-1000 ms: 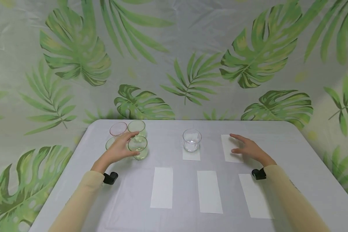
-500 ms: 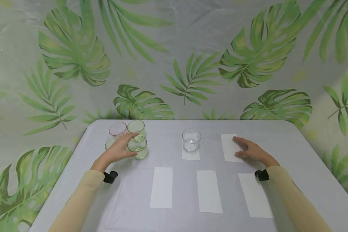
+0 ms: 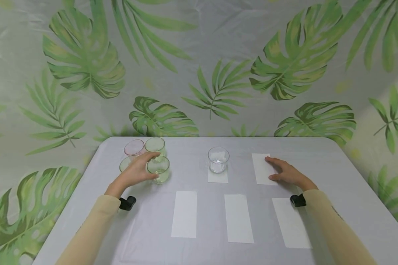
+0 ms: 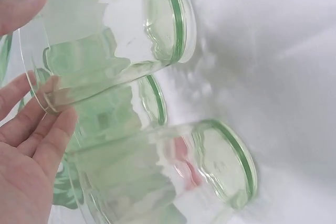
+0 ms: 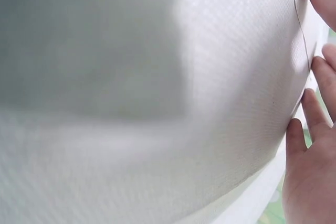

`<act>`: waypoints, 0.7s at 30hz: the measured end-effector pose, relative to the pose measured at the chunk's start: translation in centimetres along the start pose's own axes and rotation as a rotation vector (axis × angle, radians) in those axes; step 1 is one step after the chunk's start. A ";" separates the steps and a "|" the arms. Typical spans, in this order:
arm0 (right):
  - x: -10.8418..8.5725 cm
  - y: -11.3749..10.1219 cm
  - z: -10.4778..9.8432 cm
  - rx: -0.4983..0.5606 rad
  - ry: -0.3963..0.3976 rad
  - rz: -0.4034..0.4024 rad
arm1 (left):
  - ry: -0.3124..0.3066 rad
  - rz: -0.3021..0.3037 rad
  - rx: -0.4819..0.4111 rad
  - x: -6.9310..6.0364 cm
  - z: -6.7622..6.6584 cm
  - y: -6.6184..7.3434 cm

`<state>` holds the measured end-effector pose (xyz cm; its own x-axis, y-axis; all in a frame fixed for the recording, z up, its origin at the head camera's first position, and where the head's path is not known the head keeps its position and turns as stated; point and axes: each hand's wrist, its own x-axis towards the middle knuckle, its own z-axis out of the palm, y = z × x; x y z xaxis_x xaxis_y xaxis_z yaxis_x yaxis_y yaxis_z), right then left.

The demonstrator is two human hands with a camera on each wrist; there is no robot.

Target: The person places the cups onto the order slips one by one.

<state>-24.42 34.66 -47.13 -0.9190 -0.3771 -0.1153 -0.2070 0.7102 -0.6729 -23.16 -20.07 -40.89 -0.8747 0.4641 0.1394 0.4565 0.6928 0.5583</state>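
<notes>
Left grip: the person's left hand, clamped on a green-tinted glass tumbler with a round rim, thumb on the near side and fingers round the far side.
Held tumbler: upright, at the front right of a cluster of four on the tabletop's left side; whether its base touches the tabletop I cannot tell.
Glasses beside it: a second green-rimmed glass tumbler just behind, a pink-rimmed glass tumbler at the back left, and a third green-rimmed glass tumbler partly hidden by the left hand.
Clear glass: a colourless glass tumbler upright on a white paper rectangle, near the back middle.
Right grip: the person's right hand, thumb and fingers apart, over the right part of another white paper rectangle.
Front papers: three long white paper rectangles in a row, well apart from the glasses.
Tabletop: a white-covered tabletop before a grey hanging sheet printed with green leaves.
Wrists: beige sleeves, each with a small black device at the cuff.
</notes>
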 end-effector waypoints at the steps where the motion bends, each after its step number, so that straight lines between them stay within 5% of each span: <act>1: -0.1 -0.1 0.0 -0.003 0.001 0.001 | -0.003 0.001 -0.009 0.0 0.0 0.2; 12: -0.1 -0.3 -0.1 -0.014 0.005 0.018 | 0.003 0.119 -0.084 1.2 1.2 3.0; 21: -0.1 -0.2 0.1 -0.010 0.009 0.018 | -0.048 0.198 -0.210 2.9 2.5 5.4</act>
<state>-24.32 34.52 -47.06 -0.9254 -0.3591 -0.1211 -0.1935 0.7225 -0.6637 -22.78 -13.60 -39.57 -0.7608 0.6083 0.2264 0.5698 0.4589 0.6818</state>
